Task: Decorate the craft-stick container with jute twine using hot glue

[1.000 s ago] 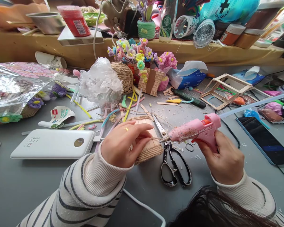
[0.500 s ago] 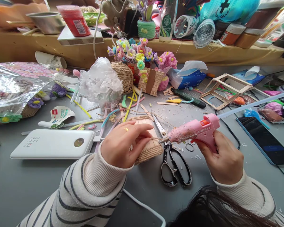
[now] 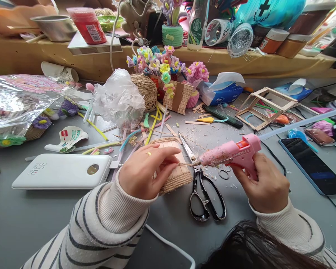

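Observation:
My left hand [image 3: 145,168] is closed, thumb and fingertips pinching a strand of jute twine [image 3: 184,164]. Beneath that hand lies a small pale wooden-stick piece [image 3: 179,170] with rows of twine wrapped along its near edge; my palm covers part of it. My right hand [image 3: 268,183] grips a pink glue gun [image 3: 222,153] by its handle, with a long translucent glue stick [image 3: 302,122] protruding from the back. Its nozzle points left and is at the pinched strand, by the twine's end. Black-handled scissors [image 3: 208,194] lie partly open just below the gun.
A white power bank [image 3: 61,170] with a plugged cable is left of my left hand. A phone [image 3: 313,164] lies at the right. Behind are a twine ball [image 3: 145,91], crumpled plastic bag [image 3: 119,97], fuzzy flowers [image 3: 156,61], a wooden frame [image 3: 266,108] and scattered scraps.
The glue gun and my right hand have shifted very slightly to the right. My left hand keeps its pinch on the twine and has hardly moved.

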A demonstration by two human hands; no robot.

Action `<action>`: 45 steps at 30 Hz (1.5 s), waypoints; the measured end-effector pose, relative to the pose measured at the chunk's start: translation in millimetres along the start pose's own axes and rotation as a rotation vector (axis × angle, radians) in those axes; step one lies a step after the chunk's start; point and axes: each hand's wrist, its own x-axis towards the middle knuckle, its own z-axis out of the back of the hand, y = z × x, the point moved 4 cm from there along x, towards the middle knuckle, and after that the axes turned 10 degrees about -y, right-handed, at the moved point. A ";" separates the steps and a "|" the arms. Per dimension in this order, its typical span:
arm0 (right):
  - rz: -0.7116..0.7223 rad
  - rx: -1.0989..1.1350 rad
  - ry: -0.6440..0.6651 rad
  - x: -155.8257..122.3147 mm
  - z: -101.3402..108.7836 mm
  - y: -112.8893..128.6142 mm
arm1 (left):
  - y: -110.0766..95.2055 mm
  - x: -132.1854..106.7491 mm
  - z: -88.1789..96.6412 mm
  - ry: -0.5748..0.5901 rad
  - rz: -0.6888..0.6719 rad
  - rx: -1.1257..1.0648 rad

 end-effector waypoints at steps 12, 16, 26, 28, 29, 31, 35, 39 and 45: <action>-0.287 0.037 0.063 3.1 -2.3 -3.1 | 0.6 -0.2 -0.9 0.001 0.008 -0.020; -0.187 0.037 0.025 3.5 -1.4 -0.2 | 0.0 0.8 -0.2 0.003 0.004 -0.015; -0.087 0.059 0.006 2.2 0.3 1.9 | 0.1 -0.6 -0.7 -0.003 0.001 -0.004; -0.074 0.061 0.003 2.5 0.9 2.6 | 0.0 -1.1 -1.1 -0.001 -0.002 -0.008; -0.070 0.062 0.003 2.6 1.1 2.9 | 0.0 -1.3 -1.2 0.002 -0.005 -0.010; -0.067 0.064 0.006 2.7 1.3 3.5 | 0.0 -1.4 -1.2 0.006 -0.008 -0.011; -0.073 0.065 0.007 2.9 1.8 4.0 | 0.3 -0.8 -0.8 0.003 -0.003 -0.018; -0.081 0.059 0.005 2.8 2.6 3.8 | 0.0 -0.4 -1.2 0.006 -0.004 -0.019; -0.085 0.067 0.013 2.2 1.0 4.2 | -0.6 -0.1 -0.7 -0.005 -0.007 -0.002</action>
